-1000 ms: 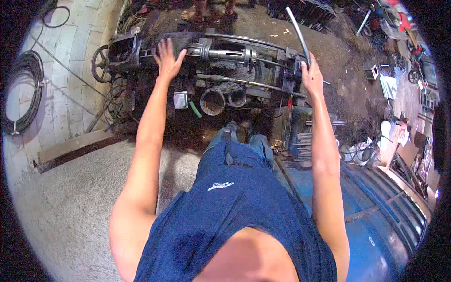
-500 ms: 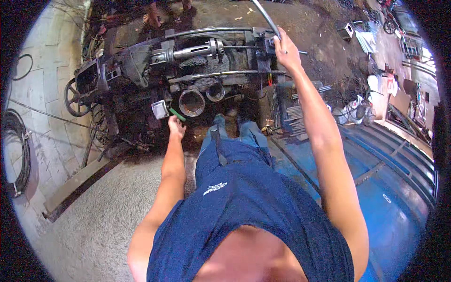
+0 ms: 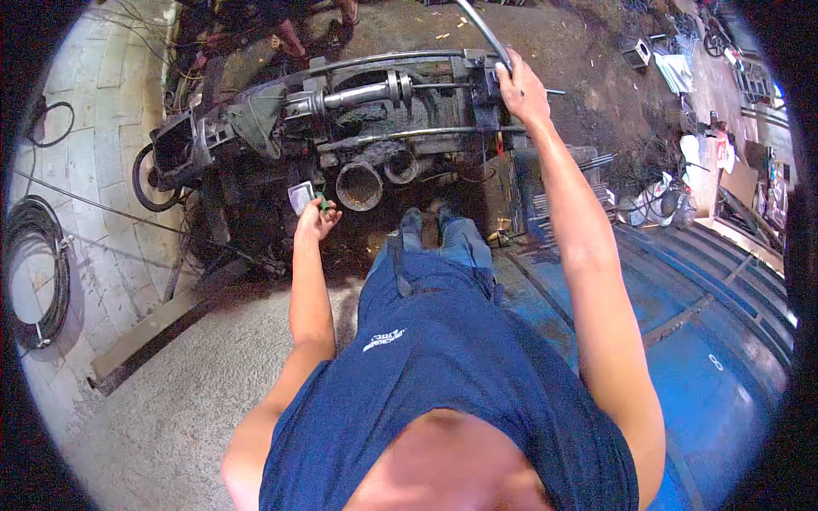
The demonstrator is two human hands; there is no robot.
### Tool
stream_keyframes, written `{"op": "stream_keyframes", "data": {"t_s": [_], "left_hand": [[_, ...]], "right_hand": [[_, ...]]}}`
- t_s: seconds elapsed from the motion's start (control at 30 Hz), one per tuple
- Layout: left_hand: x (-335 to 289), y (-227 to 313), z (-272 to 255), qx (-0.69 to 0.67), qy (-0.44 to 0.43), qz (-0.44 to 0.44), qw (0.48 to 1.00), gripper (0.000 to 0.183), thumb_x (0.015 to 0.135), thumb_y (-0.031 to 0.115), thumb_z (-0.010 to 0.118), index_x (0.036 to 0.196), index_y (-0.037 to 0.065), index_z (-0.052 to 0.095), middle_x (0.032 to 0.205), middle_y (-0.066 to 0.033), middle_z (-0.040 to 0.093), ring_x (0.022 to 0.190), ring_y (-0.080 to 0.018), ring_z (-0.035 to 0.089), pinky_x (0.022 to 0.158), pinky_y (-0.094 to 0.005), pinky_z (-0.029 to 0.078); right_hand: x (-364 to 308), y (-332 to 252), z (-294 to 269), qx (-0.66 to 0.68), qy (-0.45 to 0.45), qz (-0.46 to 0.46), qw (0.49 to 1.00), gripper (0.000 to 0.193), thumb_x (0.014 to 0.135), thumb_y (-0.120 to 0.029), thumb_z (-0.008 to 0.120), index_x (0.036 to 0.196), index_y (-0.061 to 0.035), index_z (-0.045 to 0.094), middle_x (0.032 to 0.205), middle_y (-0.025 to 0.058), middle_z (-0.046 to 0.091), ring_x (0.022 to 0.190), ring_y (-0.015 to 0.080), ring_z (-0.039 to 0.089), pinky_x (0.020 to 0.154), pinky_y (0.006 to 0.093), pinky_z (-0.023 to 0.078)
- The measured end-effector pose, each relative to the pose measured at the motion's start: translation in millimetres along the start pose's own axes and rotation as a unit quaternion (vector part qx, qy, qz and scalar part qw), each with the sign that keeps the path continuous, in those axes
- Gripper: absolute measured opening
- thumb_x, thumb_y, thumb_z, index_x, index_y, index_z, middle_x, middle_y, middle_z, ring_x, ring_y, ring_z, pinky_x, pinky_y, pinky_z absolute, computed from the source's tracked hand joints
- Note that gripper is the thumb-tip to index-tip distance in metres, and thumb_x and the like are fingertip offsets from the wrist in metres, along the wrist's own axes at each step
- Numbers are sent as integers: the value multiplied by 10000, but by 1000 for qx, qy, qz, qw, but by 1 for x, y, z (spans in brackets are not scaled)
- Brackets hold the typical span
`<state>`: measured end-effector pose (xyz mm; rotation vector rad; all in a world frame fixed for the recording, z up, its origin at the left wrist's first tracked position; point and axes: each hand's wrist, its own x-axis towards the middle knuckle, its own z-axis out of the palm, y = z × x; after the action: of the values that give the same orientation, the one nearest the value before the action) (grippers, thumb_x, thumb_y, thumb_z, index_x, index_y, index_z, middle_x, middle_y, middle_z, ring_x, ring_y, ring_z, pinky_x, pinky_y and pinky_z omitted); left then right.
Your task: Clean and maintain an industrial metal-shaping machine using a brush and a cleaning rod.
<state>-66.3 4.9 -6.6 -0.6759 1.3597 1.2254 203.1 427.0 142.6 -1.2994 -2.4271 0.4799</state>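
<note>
My left hand [image 3: 317,223] is raised to a small green handle [image 3: 323,203] beside a pale square box [image 3: 301,197] on the machine's near side. Its fingers close round the handle. At the machine's right end, my right hand [image 3: 523,88] wraps round the lower end of a long metal bar [image 3: 485,31] that slants up and left. Under that hand lies a dark clamp block [image 3: 486,75] with a thin rod through it. A slotted steel shaft [image 3: 362,94] runs lengthwise between the machine's two rails. Below the rails, two round pipe openings [image 3: 360,187] face me.
Another person's leg [image 3: 290,36] shows beyond the machine. A handwheel [image 3: 153,177] is at its left end, and coiled black cable [image 3: 38,271] hangs at far left. Metal rods [image 3: 569,203] are stacked right of the machine, near a blue metal sheet [image 3: 682,366].
My left hand has risen slightly and closed round the green handle, which now stands at a different angle. My right hand stays on the bar. The view has shifted a little.
</note>
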Motion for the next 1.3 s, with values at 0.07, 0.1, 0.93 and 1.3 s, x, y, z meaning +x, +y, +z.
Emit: {"op": "stream_keyframes", "data": {"t_s": [0.07,0.1,0.93,1.3], "left_hand": [[-7,-1,8,51,19,12,998,283,990,285,418,885,40,513,684,-66,578,524,-175,539,679,-386,551],[-11,0,13,97,39,21,994,277,977,303,454,876,52,515,685,-63,587,526,-174,551,655,-383,553],[-1,181,90,747,231,375,497,883,870,652,443,1518,150,115,1551,-247,3,1426,-444,-19,1149,-510,101],[-28,154,82,685,212,448,535,931,851,567,571,1486,18,169,1525,-301,75,1423,-438,66,1157,-461,122]], "right_hand": [[-1,3,0,13,18,8,1000,511,930,-391,470,1315,-55,474,1238,202,563,1144,376,537,971,434,428],[-2,5,-1,23,32,13,999,535,915,-415,493,1305,-50,488,1238,197,566,1151,368,535,978,428,424],[-180,64,119,134,77,287,945,317,793,-153,627,1053,8,540,1072,205,511,1026,371,516,908,458,418],[-151,105,185,247,142,571,770,379,659,-297,856,747,-7,628,692,119,650,641,273,612,645,386,491]]}}
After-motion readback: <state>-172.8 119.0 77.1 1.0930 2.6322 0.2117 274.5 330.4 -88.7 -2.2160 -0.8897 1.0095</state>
